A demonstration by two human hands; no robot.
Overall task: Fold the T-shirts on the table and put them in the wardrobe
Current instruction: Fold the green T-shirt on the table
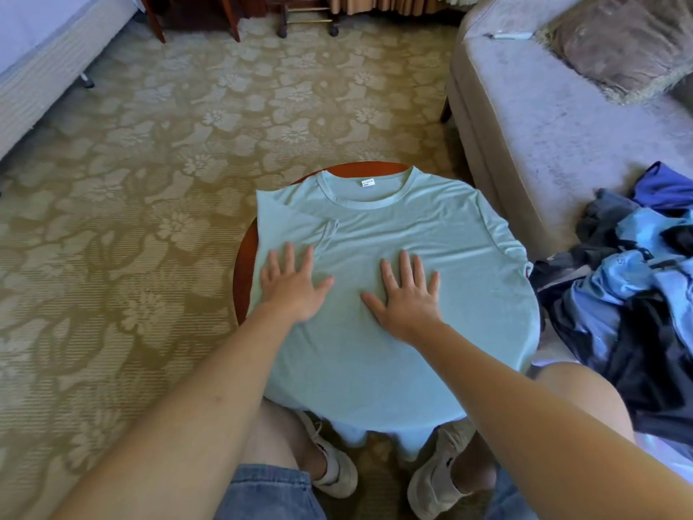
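Starting at my far left, the bed point(45, 50) borders the patterned carpet point(131, 163), and neither has a part in the job right now. Next comes the round wooden surface point(243, 264). Only its left rim shows, because the pale green T-shirt point(393, 234) covers the rest, with the collar away from me and the hem hanging off the near edge.

My left hand point(290, 281) lies flat, fingers spread wide, on the left sleeve, which is folded in across the chest. I judge it is there to pin that fold so the thin cloth doesn't slide back. My right hand point(407, 294) is just as flat and splayed and holds nothing. It presses the middle of the shirt to smooth the wrinkles.

The right sleeve droops over the surface's edge and is not yet folded in, so that looks like the next step. Further right, a heap of blue and dark clothes point(637, 294) lies by the sofa point(543, 125), within easy reach.
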